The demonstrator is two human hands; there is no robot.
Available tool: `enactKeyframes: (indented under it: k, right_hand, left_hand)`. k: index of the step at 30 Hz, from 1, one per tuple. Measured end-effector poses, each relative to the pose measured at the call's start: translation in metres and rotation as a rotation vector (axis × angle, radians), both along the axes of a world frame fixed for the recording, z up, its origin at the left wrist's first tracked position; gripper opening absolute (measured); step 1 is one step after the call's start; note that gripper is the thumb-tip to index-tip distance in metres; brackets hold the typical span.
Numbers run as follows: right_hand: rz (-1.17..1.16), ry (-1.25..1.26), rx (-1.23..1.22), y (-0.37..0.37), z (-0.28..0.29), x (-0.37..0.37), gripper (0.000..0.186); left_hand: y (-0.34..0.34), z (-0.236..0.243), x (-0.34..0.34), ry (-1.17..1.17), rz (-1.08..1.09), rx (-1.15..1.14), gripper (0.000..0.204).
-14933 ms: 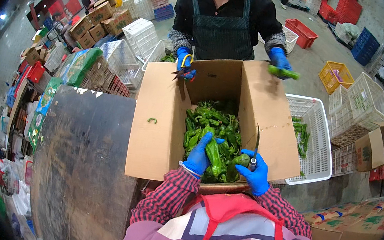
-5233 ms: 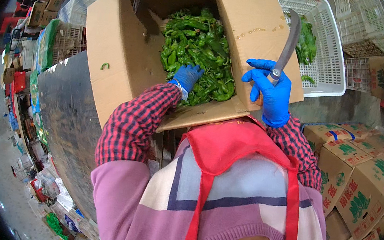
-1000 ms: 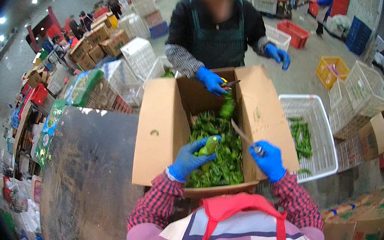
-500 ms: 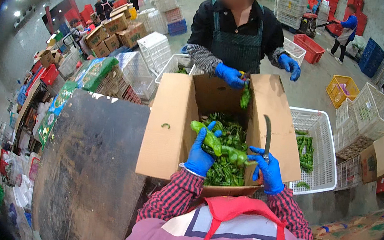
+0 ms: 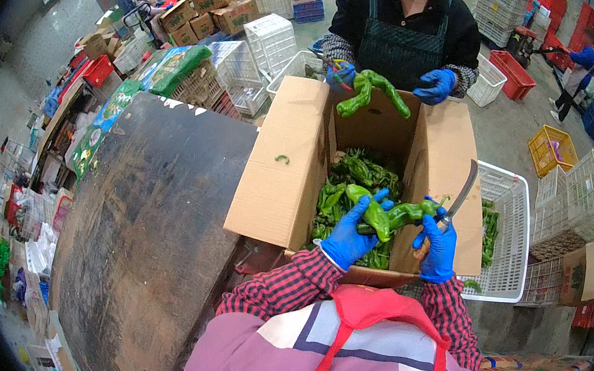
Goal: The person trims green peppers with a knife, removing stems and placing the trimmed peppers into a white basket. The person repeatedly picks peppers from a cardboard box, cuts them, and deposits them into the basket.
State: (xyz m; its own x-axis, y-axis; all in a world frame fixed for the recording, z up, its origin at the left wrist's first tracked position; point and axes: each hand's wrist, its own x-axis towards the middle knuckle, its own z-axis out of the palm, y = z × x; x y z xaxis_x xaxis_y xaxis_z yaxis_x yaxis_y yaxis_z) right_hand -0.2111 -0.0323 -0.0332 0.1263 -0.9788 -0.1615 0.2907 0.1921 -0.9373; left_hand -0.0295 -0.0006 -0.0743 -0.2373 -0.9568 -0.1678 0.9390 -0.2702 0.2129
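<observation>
Over an open cardboard box (image 5: 266, 182), both my hands wear blue gloves. My left hand (image 5: 349, 241) is closed around green peppers; a pale green pepper (image 5: 369, 210) lies across its fingers. A darker, bent green pepper (image 5: 405, 214) stretches from there to my right hand (image 5: 439, 251), whose fingertips meet its stem end. That same right hand grips a knife (image 5: 463, 193) with a curved blade pointing up and a brown handle. Below, many green peppers (image 5: 366, 170) fill the bottom of the box, partly hidden by my hands.
Across the box, a co-worker's gloved hand (image 5: 340, 77) holds long green peppers (image 5: 370, 93); their other hand (image 5: 435, 86) is beside the far rim. A white crate (image 5: 513, 232) with peppers stands right. A dark worn tabletop (image 5: 153, 228) is at left.
The view has shifted, so the box sits farther right and higher. My right fingers have drawn in around the knife and pepper end. The co-worker's peppers now hang over the far box rim.
</observation>
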Motion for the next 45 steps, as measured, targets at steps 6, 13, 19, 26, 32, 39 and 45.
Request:
enactKeyframes:
  k: [6, 13, 19, 26, 32, 39, 45]
  right_hand:
    - [0.123, -0.155, -0.051, -0.007, 0.0, -0.002, 0.046]
    - [0.141, -0.218, -0.092, -0.016, 0.003, -0.01, 0.053]
    - [0.216, -0.317, -0.072, -0.013, 0.004, -0.009, 0.051]
    - [0.214, -0.249, -0.052, -0.012, -0.001, 0.002, 0.041]
    - [0.105, 0.16, -0.074, -0.013, -0.006, -0.005, 0.031]
    - [0.059, 0.684, -0.285, -0.006, -0.018, -0.016, 0.035]
    - [0.169, 0.674, 0.147, -0.001, -0.014, -0.02, 0.036]
  left_hand:
    - [0.004, 0.013, 0.0, -0.046, -0.077, -0.137, 0.06]
    - [-0.001, 0.022, 0.02, -0.2, -0.181, -0.164, 0.059]
    - [-0.01, 0.024, 0.024, -0.307, -0.174, -0.205, 0.053]
    - [0.0, 0.033, 0.011, -0.477, -0.309, -0.309, 0.053]
    - [0.0, 0.047, 0.026, -0.927, -0.309, -0.498, 0.046]
    - [0.007, 0.056, 0.04, -1.443, -0.053, -0.774, 0.038]
    - [0.01, 0.056, 0.045, -1.677, 0.021, -0.883, 0.041]
